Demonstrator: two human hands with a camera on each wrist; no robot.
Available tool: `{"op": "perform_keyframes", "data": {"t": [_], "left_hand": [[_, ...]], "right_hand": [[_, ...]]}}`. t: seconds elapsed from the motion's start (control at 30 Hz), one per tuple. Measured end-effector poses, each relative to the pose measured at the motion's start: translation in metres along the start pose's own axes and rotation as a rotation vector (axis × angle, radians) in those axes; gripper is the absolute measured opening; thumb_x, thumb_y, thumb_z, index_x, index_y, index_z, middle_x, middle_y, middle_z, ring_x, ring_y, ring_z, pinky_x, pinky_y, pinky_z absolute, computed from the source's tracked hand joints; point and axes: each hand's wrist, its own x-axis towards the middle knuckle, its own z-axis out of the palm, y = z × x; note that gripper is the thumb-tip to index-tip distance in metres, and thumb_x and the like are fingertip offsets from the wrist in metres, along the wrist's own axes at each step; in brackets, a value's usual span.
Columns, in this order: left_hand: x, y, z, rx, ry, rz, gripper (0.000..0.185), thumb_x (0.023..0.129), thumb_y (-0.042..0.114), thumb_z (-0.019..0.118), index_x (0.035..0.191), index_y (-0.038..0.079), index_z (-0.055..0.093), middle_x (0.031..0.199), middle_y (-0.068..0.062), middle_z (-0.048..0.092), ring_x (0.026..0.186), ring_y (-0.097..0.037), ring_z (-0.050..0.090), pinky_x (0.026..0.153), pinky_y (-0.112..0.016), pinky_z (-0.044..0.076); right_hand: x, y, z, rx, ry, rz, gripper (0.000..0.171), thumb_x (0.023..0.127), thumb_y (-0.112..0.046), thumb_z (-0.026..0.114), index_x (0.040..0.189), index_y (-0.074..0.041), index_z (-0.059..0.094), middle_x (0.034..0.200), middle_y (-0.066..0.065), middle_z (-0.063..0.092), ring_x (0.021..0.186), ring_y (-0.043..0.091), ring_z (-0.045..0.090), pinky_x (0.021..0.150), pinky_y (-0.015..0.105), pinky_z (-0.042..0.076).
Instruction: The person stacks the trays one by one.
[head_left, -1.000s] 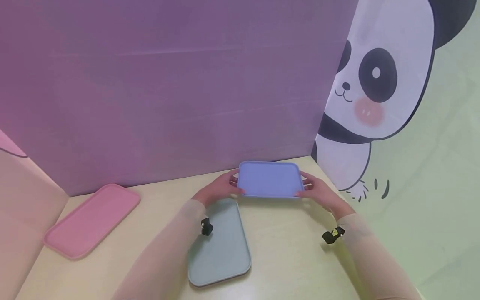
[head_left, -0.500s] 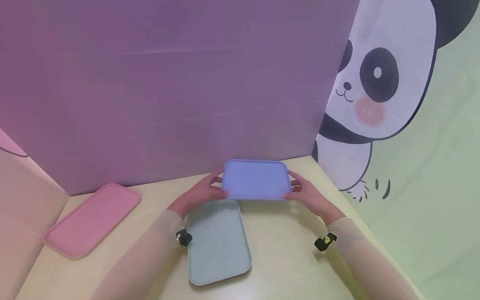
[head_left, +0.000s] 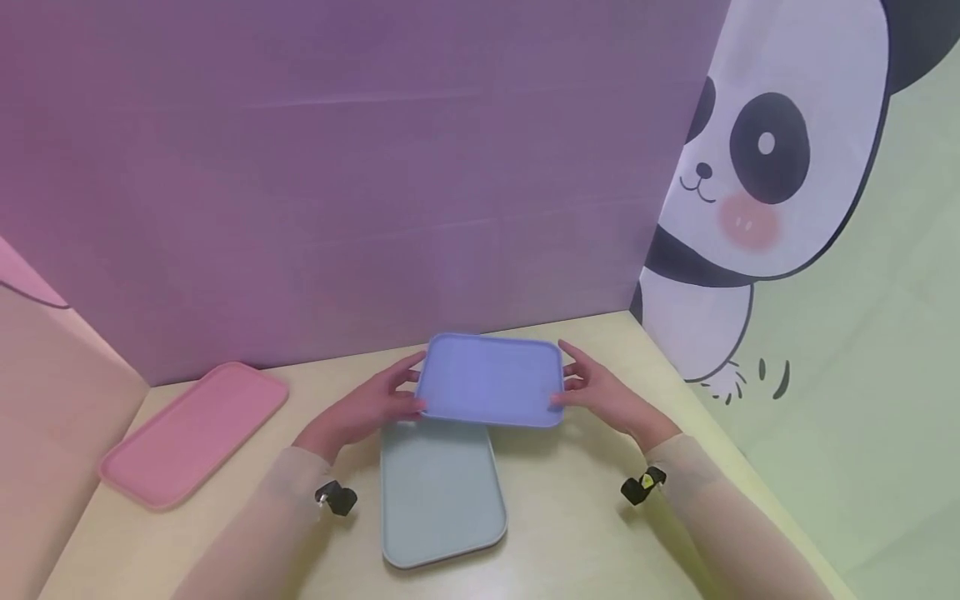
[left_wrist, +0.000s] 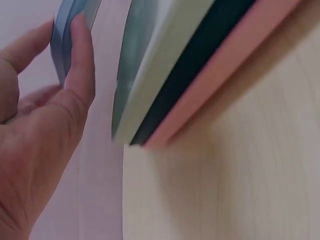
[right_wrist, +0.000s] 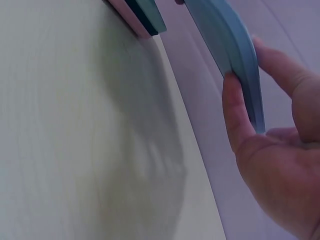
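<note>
Between both hands a blue tray [head_left: 491,379] is held up off the table, tilted, near the back wall. My left hand [head_left: 375,400] pinches its left short side, thumb at the near corner. At the opposite end my right hand [head_left: 603,396] grips the tray, thumb on the near side. Partly beneath it lies a grey-green tray [head_left: 442,500], its far end covered by the blue one. The left wrist view reveals a stack: the grey-green tray on top, a dark tray [left_wrist: 195,70] under it, a pink-orange tray [left_wrist: 225,72] lowest.
A pink tray [head_left: 195,437] lies slantwise at the left of the pale wooden table [head_left: 577,525]. A purple wall panel [head_left: 360,183] rises behind, a panda-printed panel [head_left: 862,375] on the right and a pink panel [head_left: 52,400] on the left.
Both hands have carried the blue tray leftward and, lately, a little toward me, so it now overlaps the far end of the grey-green tray in view. The other trays stay put.
</note>
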Motion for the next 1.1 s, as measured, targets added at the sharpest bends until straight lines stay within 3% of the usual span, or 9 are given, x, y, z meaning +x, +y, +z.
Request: {"op": "perform_keyframes", "data": {"t": [0.2, 0.37, 0.5, 0.73, 0.87, 0.97, 1.1], "left_hand": [[-0.011, 0.001, -0.013, 0.06, -0.07, -0.044, 0.091, 0.104, 0.015, 0.078, 0.177, 0.028, 0.026, 0.166, -0.021, 0.042, 0.127, -0.034, 0.069, 0.111, -0.045, 0.058], [-0.015, -0.001, -0.024, 0.042, -0.108, -0.045, 0.087, 0.104, 0.014, 0.079, 0.176, 0.025, 0.032, 0.165, -0.021, 0.045, 0.133, -0.033, 0.065, 0.11, -0.044, 0.058], [-0.019, -0.001, -0.028, 0.023, -0.109, -0.035, 0.083, 0.104, 0.013, 0.078, 0.175, 0.02, 0.035, 0.165, -0.023, 0.047, 0.136, -0.033, 0.063, 0.11, -0.043, 0.058], [-0.024, -0.004, -0.025, 0.034, -0.004, -0.035, 0.076, 0.106, 0.021, 0.077, 0.173, 0.021, 0.04, 0.163, -0.021, 0.054, 0.138, -0.03, 0.064, 0.115, -0.04, 0.053], [-0.028, -0.006, -0.017, 0.016, 0.072, -0.014, 0.079, 0.107, 0.022, 0.076, 0.175, 0.023, 0.035, 0.17, -0.021, 0.045, 0.141, -0.036, 0.061, 0.118, -0.045, 0.051], [-0.03, -0.006, -0.009, -0.015, 0.135, 0.012, 0.086, 0.106, 0.023, 0.078, 0.177, 0.025, 0.029, 0.176, -0.018, 0.035, 0.151, -0.042, 0.051, 0.12, -0.048, 0.049], [-0.029, -0.007, 0.002, -0.071, 0.219, 0.049, 0.096, 0.105, 0.019, 0.079, 0.179, 0.024, 0.018, 0.179, -0.016, 0.029, 0.158, -0.044, 0.042, 0.119, -0.043, 0.048]], "right_hand": [[0.004, 0.004, -0.007, 0.014, -0.141, 0.024, 0.109, 0.094, -0.015, 0.09, 0.179, -0.021, 0.022, 0.164, 0.023, 0.048, 0.151, 0.043, 0.051, 0.125, 0.059, 0.04], [0.004, 0.003, -0.008, 0.072, -0.304, 0.0, 0.104, 0.096, -0.009, 0.087, 0.177, -0.012, 0.023, 0.174, 0.022, 0.037, 0.152, 0.041, 0.049, 0.12, 0.047, 0.048], [0.003, 0.003, -0.006, 0.1, -0.364, -0.006, 0.101, 0.095, -0.007, 0.087, 0.176, -0.01, 0.027, 0.172, 0.022, 0.039, 0.148, 0.036, 0.049, 0.115, 0.04, 0.052], [0.0, 0.003, 0.003, 0.104, -0.27, -0.03, 0.099, 0.094, -0.011, 0.089, 0.175, -0.013, 0.032, 0.171, 0.017, 0.044, 0.148, 0.033, 0.052, 0.115, 0.037, 0.052], [-0.002, 0.002, 0.014, 0.142, -0.223, -0.057, 0.098, 0.095, -0.008, 0.087, 0.175, -0.013, 0.031, 0.166, 0.019, 0.05, 0.141, 0.034, 0.06, 0.112, 0.038, 0.054], [-0.003, 0.003, 0.025, 0.189, -0.183, -0.069, 0.096, 0.097, -0.005, 0.085, 0.176, -0.013, 0.03, 0.168, 0.019, 0.047, 0.14, 0.034, 0.062, 0.112, 0.037, 0.054], [-0.006, 0.003, 0.041, 0.248, -0.118, -0.076, 0.096, 0.097, -0.004, 0.086, 0.175, -0.012, 0.031, 0.171, 0.02, 0.042, 0.142, 0.036, 0.061, 0.111, 0.037, 0.056]]}}
